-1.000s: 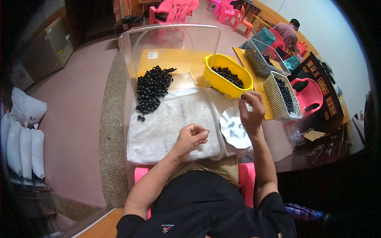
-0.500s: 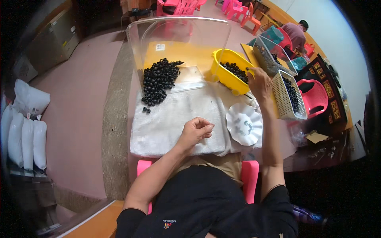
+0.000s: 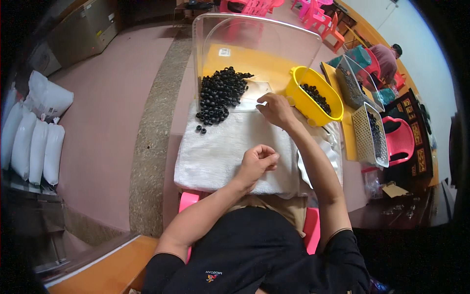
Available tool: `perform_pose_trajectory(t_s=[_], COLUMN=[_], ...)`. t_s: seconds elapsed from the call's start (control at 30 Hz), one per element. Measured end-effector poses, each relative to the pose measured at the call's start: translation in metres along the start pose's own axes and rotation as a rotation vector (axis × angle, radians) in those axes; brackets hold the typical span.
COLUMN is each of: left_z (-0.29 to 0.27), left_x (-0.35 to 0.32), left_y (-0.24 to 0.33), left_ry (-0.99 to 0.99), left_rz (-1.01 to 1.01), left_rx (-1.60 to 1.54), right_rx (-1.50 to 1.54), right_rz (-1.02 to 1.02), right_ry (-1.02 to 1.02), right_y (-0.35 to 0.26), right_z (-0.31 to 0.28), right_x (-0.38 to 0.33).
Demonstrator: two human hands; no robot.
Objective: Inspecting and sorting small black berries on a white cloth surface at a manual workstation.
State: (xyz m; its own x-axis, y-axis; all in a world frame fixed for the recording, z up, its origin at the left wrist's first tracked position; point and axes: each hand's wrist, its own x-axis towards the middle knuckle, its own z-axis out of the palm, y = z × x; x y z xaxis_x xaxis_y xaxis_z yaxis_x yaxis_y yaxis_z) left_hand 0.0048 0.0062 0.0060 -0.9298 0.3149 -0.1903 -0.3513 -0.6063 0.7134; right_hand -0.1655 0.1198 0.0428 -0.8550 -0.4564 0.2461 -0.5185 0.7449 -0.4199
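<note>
A heap of small black rings (image 3: pixel 219 94) lies at the far end of a white towel (image 3: pixel 223 152) on the table, inside a clear curved shield (image 3: pixel 254 39). My right hand (image 3: pixel 275 110) reaches forward with fingers curled down onto a clear plastic sheet (image 3: pixel 254 93) beside the heap; whether it holds anything I cannot tell. My left hand (image 3: pixel 257 162) rests on the towel nearer me, fingers curled shut, perhaps pinching something too small to see. A yellow tub (image 3: pixel 309 95) with more black rings stands right of my right hand.
Two mesh baskets (image 3: pixel 368 132) with dark parts stand on the right, beside a pink chair (image 3: pixel 399 142). Another person (image 3: pixel 387 56) sits at the far right. White sacks (image 3: pixel 34 142) lie on the floor at left. A white paper plate (image 3: pixel 318 161) shows under my right forearm.
My right hand has moved from above the white plate, past the yellow tub, left to the clear sheet by the heap. My left hand stayed curled on the towel.
</note>
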Motion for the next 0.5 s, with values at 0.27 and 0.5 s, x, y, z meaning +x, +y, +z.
perform_pose_trajectory(t_s=[0.27, 0.5], left_z=[-0.003, -0.005], left_x=[0.002, 0.005], left_y=[0.001, -0.003], left_ry=[0.071, 0.098], left_rz=[0.055, 0.052], left_rx=[-0.011, -0.045], right_rx=[0.136, 0.063], right_rz=[0.028, 0.052], right_ry=[-0.087, -0.107], right_y=[-0.012, -0.027], right_z=[0.023, 0.030], right_x=[0.035, 0.036])
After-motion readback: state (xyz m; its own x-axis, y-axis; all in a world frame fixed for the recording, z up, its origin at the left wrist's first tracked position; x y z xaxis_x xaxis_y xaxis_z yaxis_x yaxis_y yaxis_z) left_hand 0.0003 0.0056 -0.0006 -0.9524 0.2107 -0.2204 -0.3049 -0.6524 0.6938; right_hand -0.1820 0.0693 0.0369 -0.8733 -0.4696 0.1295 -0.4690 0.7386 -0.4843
